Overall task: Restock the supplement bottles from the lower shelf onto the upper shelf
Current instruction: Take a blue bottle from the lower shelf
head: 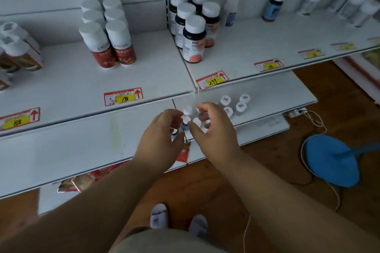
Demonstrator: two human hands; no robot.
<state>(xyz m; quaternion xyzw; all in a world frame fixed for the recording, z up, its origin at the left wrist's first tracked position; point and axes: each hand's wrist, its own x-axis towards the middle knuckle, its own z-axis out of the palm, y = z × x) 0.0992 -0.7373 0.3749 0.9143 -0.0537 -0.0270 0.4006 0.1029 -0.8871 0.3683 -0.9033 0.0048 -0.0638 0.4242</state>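
Several small white-capped supplement bottles [236, 107] stand on the lower shelf [273, 90], right of centre. My left hand [162, 137] reaches into that cluster, its thumb and fingers curled round a small blue bottle [174, 132]. Another small blue bottle [186, 123] stands between my hands. My right hand [216, 129] hovers over the cluster with curled fingers and thumb around a white cap [197, 122]; whether it grips the cap is hidden. On the upper shelf [246, 47] stand a lone blue bottle [272, 9] and dark bottles with peach labels [193, 39].
Red-labelled white bottles [109, 37] stand on the upper shelf's left section, and boxed goods [18, 49] at the far left. Price tags [211, 80] line the shelf edge. A blue fan base [333, 160] and cords lie on the wooden floor to the right. Red packets [86, 178] sit lower down.
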